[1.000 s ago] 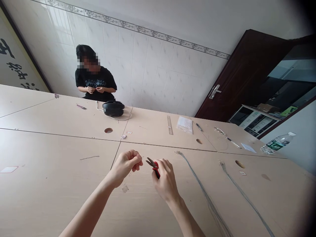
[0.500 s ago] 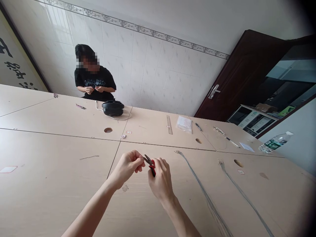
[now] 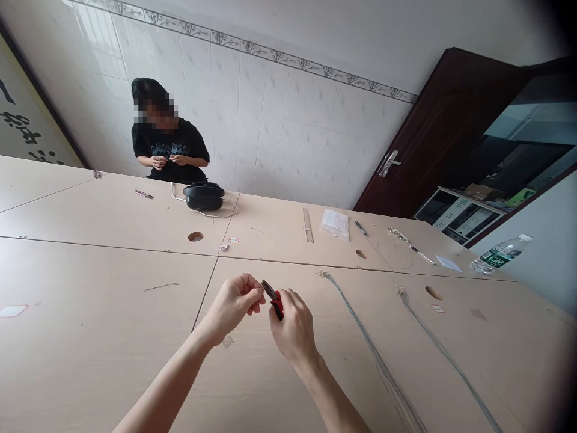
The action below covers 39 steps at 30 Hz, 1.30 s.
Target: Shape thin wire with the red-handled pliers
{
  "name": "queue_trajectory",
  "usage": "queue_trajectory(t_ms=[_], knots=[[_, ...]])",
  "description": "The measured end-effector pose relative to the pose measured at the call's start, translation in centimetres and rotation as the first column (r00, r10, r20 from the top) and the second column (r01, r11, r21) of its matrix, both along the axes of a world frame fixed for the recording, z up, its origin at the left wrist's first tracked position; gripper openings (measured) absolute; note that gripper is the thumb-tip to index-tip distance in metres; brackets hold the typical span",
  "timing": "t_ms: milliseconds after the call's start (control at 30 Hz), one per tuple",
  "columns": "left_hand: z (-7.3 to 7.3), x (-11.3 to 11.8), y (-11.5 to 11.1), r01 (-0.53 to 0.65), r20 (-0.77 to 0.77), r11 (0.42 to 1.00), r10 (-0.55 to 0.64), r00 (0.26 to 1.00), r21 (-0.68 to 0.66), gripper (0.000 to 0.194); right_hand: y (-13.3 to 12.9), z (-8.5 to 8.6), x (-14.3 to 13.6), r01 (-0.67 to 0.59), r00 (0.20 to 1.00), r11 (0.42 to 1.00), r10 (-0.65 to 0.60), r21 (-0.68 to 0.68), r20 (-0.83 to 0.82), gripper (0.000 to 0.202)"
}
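My right hand (image 3: 292, 325) is closed around a pair of pliers (image 3: 276, 304) with red and black handles. The dark jaws point up and left and are nearly together. Close by, my left hand (image 3: 237, 304) is pinched, thumb against fingers, right beside the jaw tips; whatever it holds is too small to make out. Both hands are above the pale tabletop (image 3: 112, 349). To their right lies a bundle of thin grey cords (image 3: 356, 319) with small metal ends, and farther right a second cord bundle (image 3: 433, 337).
Across the table sits a person (image 3: 170, 147) in a black shirt, hands together. On the far tabletop are a black headset (image 3: 204, 196) with a white cable, a ruler (image 3: 308, 225), a plastic bag (image 3: 334, 224) and a pen (image 3: 361, 228). A water bottle (image 3: 501, 255) lies at the right.
The plier jaws, apart half a second ago, have closed near my left fingertips. My hands have hardly moved; the view has shifted slightly.
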State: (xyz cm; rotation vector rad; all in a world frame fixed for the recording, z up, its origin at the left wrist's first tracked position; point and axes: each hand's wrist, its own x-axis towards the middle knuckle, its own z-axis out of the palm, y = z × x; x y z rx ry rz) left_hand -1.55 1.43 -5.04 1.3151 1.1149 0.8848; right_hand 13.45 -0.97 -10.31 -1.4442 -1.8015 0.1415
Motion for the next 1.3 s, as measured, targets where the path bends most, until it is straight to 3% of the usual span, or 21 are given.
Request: queue_trajectory(t_ms=[400,700,967,1300], knots=[[-0.3,0.0,0.1,0.012,-0.025,1.000,-0.011,1.000,0.028,0.014,0.1,-0.3,0.0,0.032,0.999,0.999,-0.032,0.005,0.016,0.014],[-0.6,0.1,0.3,0.071,-0.185,0.996,-0.061,0.981,0.048,0.018,0.3,-1.0,0.1,0.041,0.999,0.999,-0.040,-0.024,0.029,0.014],[-0.7,0.2,0.3,0.109,-0.233,0.993,-0.093,0.968,0.054,0.018,0.7,-1.9,0.3,0.061,0.996,0.998,-0.059,-0.021,0.073,0.015],[-2.2,1.3,0.4,0.079,-0.223,0.995,-0.063,0.973,0.064,0.020,1.2,-2.6,0.8,0.095,0.989,0.995,-0.093,-0.015,0.112,0.016]])
